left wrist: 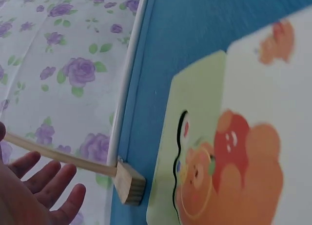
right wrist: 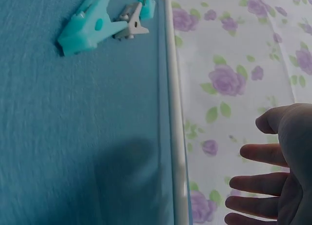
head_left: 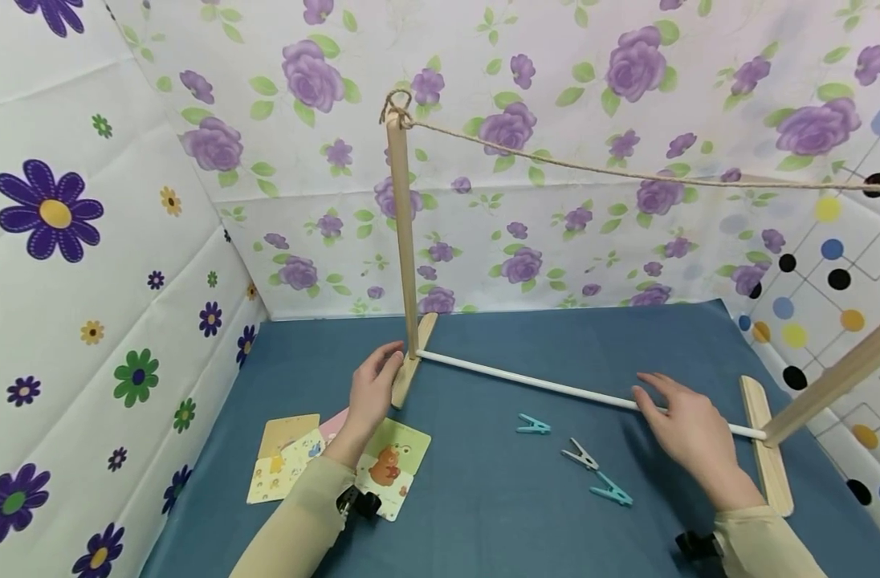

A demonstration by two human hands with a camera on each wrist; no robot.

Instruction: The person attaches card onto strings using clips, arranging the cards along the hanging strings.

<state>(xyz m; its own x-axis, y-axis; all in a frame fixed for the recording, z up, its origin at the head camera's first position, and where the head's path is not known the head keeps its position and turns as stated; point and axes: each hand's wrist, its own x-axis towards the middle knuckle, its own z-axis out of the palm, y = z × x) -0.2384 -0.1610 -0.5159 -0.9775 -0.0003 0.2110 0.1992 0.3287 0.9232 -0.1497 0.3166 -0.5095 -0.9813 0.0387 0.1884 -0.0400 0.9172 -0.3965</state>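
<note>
My left hand (head_left: 371,393) is beside the foot (head_left: 405,385) of the left wooden post (head_left: 402,241); in the left wrist view its fingers spread loosely, with nothing in them. Over the right part of a white rod (head_left: 512,375) hovers my right hand (head_left: 689,425), its fingers extended and empty in the right wrist view. The rod joins the two post feet. Twine (head_left: 592,170) is tied at the left post's top and runs right. Between the hands lie a teal clothespin (head_left: 533,425), a grey clothespin (head_left: 581,455) and another teal clothespin (head_left: 611,490).
Under and beside my left forearm lie a green-and-white bear-print booklet or card (head_left: 393,461) and yellowish ones (head_left: 284,457). The right wooden post (head_left: 837,385) leans out of view on its foot (head_left: 768,466). Patterned cloth walls (head_left: 483,241) surround the blue tabletop (head_left: 476,498).
</note>
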